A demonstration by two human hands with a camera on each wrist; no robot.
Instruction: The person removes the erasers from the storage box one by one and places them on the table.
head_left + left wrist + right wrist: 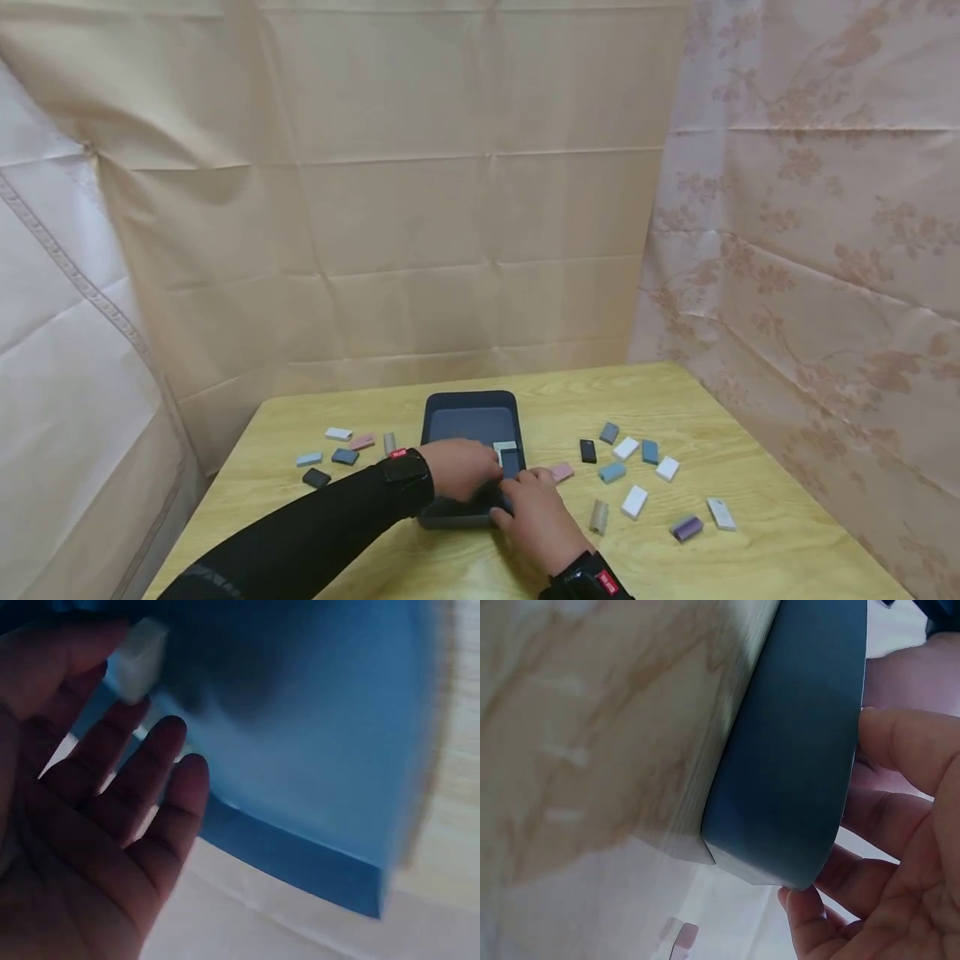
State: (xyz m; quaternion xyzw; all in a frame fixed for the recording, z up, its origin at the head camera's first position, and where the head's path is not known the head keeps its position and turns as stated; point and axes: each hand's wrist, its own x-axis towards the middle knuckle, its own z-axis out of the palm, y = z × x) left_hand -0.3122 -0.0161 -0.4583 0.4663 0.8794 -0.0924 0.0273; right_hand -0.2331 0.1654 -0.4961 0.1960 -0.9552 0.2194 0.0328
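In the head view a dark grey-blue tray (468,398) lies on the table, with a pale block (504,447) and a dark blue block (510,463) inside near its right wall. My left hand (463,468) reaches over the tray. Between its thumb and fingertips it pinches a small whitish block (142,660), seen in the left wrist view; in the head view the hand hides this block. My right hand (542,518) holds the near right part of the tray's rim. Its fingers (907,746) bend over the edge of the tray wall (787,750).
Several small blocks lie left of the tray, among them a white block (338,434) and a black block (317,477). More are scattered on the right, including a purple block (686,527) and a beige block (599,517). Cloth curtains (450,208) hang behind the wooden table (375,575).
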